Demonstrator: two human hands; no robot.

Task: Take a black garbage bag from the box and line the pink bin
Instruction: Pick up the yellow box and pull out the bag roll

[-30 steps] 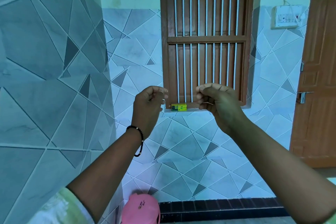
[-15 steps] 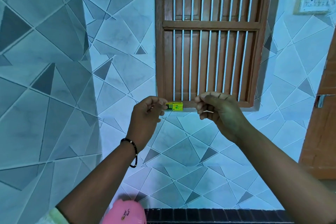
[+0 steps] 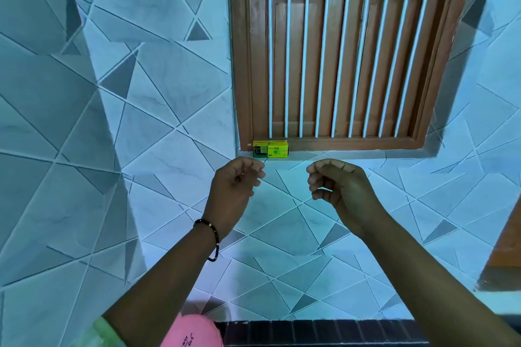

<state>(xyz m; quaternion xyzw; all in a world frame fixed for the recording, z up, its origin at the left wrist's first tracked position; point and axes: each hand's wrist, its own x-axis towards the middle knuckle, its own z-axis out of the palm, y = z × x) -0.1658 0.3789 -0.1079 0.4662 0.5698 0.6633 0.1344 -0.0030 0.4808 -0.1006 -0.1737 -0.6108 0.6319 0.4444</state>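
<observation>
Box on the sill, both hands raised below it, bin at the bottom edge.

The box (image 3: 271, 149) sits on the window sill (image 3: 338, 153) at its left end, against the frame of the barred window (image 3: 341, 59). The left hand (image 3: 235, 182) is just below the box, the right hand (image 3: 337, 184) to its right, apart. The bin (image 3: 191, 331) lies low, under the left forearm, beside a tiled wall (image 3: 56, 149) on the left.
</observation>
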